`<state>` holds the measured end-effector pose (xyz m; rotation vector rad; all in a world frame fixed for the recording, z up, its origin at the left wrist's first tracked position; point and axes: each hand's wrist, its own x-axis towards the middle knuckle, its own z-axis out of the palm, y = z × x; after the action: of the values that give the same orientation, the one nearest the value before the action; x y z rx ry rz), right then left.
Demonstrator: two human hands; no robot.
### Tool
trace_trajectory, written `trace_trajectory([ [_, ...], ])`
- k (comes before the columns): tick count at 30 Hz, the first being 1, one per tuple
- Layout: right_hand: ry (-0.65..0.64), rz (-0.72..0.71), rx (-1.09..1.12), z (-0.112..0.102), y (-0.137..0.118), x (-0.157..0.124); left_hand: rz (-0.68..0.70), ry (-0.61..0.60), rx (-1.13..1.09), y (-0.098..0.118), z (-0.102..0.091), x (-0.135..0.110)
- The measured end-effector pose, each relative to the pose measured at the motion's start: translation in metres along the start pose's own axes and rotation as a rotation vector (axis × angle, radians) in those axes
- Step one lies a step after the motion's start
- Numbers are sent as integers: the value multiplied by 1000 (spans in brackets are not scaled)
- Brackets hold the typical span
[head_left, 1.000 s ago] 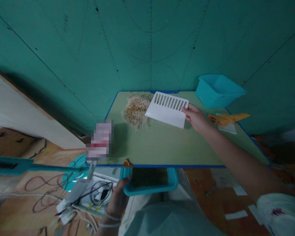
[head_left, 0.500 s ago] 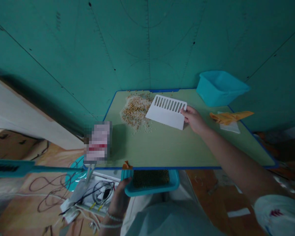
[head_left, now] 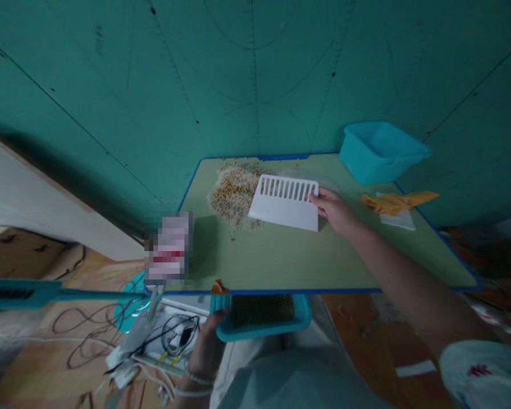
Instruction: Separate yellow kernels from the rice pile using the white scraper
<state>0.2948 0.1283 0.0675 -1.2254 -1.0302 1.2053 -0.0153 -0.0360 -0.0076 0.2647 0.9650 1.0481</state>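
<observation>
My right hand (head_left: pixel 334 210) pinches the right edge of a white slotted scraper (head_left: pixel 283 213), which stands tilted over the tabletop with its slots along the top. Left of the scraper, and partly behind it, lies a loose spread of yellow beans and pale grains (head_left: pixel 234 193). Below the table's front edge my left hand (head_left: pixel 213 335) grips the left end of a turquoise tub (head_left: pixel 264 332). Dark green grains or beans (head_left: pixel 262 309) cover the inside of this tub. The fingers under its rim are hidden.
A larger turquoise bin (head_left: pixel 383 153) stands at the table's back right corner, with an orange cloth (head_left: pixel 400 203) in front of it. A blurred box (head_left: pixel 168 247) sits at the left edge. Cables (head_left: pixel 179 335) lie below on the left. A green wall (head_left: pixel 255 74) rises behind the table (head_left: pixel 323 261).
The scraper has moved slightly left and toward me, and its tilt has levelled a little. Some grains now lie behind it. My left hand and the tub have stayed in place.
</observation>
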Motion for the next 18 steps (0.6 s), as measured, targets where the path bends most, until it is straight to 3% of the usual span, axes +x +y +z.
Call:
trace_trajectory([
  [13,-141,27,-45,7,-3,-9,53,-53,29,7,12,-2],
  [18,-171,38,-25,9,-3,-11,41,-15,22,10,15,-3],
])
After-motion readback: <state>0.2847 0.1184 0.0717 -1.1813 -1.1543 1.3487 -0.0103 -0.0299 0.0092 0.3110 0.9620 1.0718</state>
